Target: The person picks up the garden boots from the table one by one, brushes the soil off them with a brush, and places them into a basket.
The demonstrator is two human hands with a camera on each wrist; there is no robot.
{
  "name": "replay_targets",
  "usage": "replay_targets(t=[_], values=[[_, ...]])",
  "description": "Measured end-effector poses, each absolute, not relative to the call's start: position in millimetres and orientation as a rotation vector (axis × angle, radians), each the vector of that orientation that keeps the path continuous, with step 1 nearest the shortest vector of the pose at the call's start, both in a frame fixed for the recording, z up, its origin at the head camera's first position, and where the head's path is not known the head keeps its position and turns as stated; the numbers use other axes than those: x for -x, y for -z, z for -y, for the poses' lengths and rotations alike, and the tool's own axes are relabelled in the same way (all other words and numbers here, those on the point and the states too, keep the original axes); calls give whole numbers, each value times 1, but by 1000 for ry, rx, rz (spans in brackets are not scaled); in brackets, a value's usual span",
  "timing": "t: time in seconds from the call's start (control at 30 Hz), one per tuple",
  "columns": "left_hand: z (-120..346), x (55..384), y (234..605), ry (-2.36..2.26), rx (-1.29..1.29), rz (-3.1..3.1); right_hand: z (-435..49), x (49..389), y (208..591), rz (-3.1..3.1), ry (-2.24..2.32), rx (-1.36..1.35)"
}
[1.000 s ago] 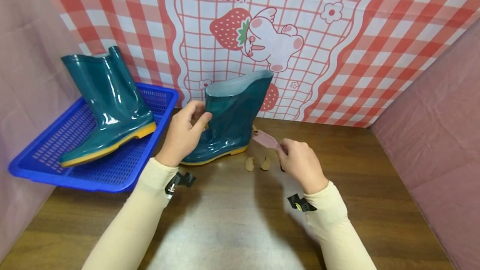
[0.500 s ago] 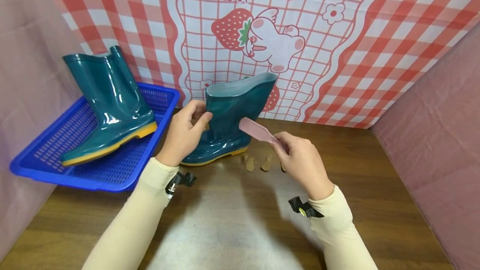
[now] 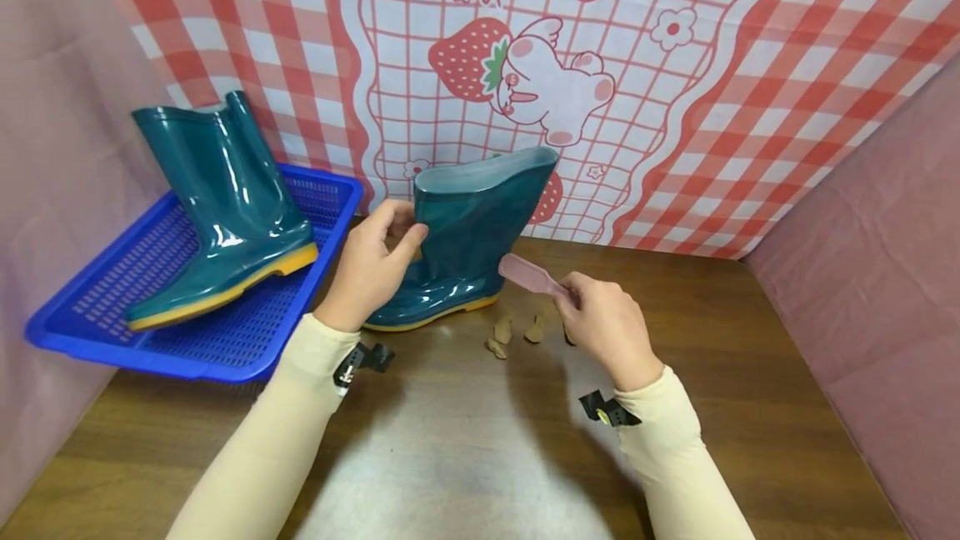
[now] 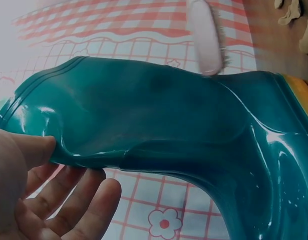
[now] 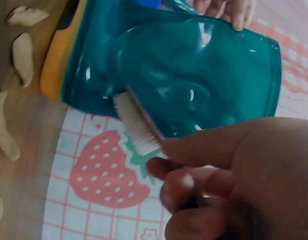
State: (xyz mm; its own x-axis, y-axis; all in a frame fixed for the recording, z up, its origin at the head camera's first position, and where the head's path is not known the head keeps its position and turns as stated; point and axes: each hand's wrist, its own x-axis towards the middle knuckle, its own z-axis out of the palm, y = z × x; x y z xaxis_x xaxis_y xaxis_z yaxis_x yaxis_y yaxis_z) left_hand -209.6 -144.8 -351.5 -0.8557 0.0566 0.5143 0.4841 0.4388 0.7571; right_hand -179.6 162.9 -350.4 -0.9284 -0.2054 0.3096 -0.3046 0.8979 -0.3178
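A dark green rubber boot with a yellow sole stands on the wooden table, its toe to the left. My left hand pinches the front of its shaft; in the left wrist view the thumb lies on the near face and the fingers curl behind. My right hand grips a pink brush by its handle. Its head is at the back of the boot, just above the heel. Pale bristles face the boot in the right wrist view. Several tan, mud-like flakes lie on the table beside the heel.
A blue plastic basket stands at the left with a second green boot tilted in it. Behind hangs a red-and-white strawberry cloth; pink cloth closes off the right side. Wooden table stretches in front.
The brush moved left over the boot's shaft, then back right to its rear edge. A tan piece formerly at the back of the boot is gone from there; another flake now lies on the table.
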Motion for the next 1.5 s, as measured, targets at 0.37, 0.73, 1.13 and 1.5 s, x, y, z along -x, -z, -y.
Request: replay_targets(t=[0.37, 0.73, 1.13, 1.5], values=[[144, 211, 353, 1425, 495, 2280, -152, 185, 357, 2471, -644, -676], [146, 211, 351, 1391, 526, 2334, -153, 192, 367, 2674, -625, -498], [147, 215, 356, 1305, 445, 2624, -164, 190, 366, 2721, -639, -434], [147, 219, 361, 1299, 412, 2617, -222, 178, 389, 2506, -589, -511]])
